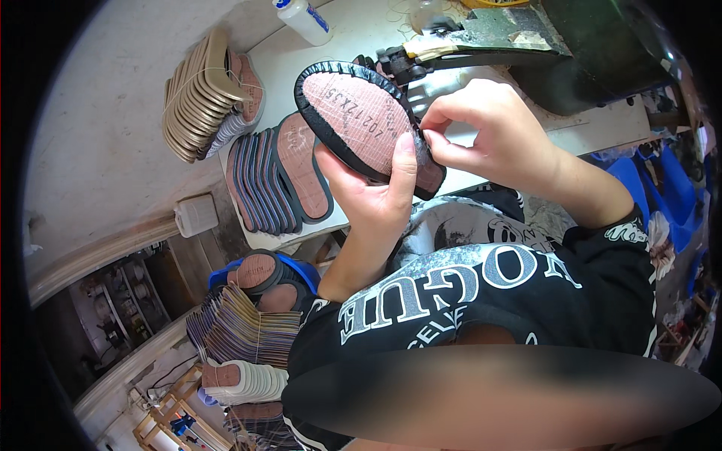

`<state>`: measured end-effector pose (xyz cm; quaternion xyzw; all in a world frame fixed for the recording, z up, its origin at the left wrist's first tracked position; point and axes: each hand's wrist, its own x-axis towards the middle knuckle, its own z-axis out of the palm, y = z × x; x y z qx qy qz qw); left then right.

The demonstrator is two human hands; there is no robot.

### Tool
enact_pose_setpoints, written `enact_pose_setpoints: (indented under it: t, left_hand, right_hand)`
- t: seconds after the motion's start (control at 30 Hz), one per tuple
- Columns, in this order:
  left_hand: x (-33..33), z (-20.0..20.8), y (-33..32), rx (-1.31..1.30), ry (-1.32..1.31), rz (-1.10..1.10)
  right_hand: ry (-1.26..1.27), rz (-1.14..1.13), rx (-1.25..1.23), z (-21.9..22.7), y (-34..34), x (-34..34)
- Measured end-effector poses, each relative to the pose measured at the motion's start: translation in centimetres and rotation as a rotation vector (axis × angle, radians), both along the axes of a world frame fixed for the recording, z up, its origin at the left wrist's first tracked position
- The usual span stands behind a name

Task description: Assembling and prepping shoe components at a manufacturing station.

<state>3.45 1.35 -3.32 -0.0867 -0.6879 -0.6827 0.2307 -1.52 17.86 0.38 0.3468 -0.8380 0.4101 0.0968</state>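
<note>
By the left edge of the surface (274, 62) stand tied gold insoles (194, 101), and at its near left corner a row of dark-edged soles (259, 180) leans; a stray left forearm could topple that row. The left hand (380, 188) is closed round the shoe (359, 124), bottom-up above the surface's near edge; a loosening grip could let it twist or drop. The right hand (496, 128) has its fingers pinched at the black edge; tugging too hard might pucker it.

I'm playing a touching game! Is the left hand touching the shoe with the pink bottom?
Touching. The head view shows the left hand gripping the shoe, its thumb on the pink bottom.
</note>
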Motion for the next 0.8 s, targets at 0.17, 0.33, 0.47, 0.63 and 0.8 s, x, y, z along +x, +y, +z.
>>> enact_pose_setpoints:
  t: [0.17,0.33,0.47,0.63,0.8]
  left_hand:
    - [0.2,-0.2,0.1,0.009,0.035,0.005]
    - [-0.3,0.9,-0.1,0.107,-0.046,-0.040]
    - [-0.7,0.9,-0.5,0.212,-0.139,-0.098]
    - [-0.8,0.2,-1.0,0.358,-0.237,-0.176]
    - [-1.4,-0.2,-1.6,0.448,-0.280,-0.206]
  right_hand:
    - [-0.098,0.079,-0.055,0.2,0.3,-0.3]
    - [-0.402,0.196,-0.203,0.1,0.5,-0.8]
    - [-0.422,0.195,-0.250,-0.5,0.4,-0.8]
    - [-0.607,0.191,-0.275,-0.9,0.5,-0.5]
    - [-0.860,0.234,-0.542,-3.2,0.3,0.3]
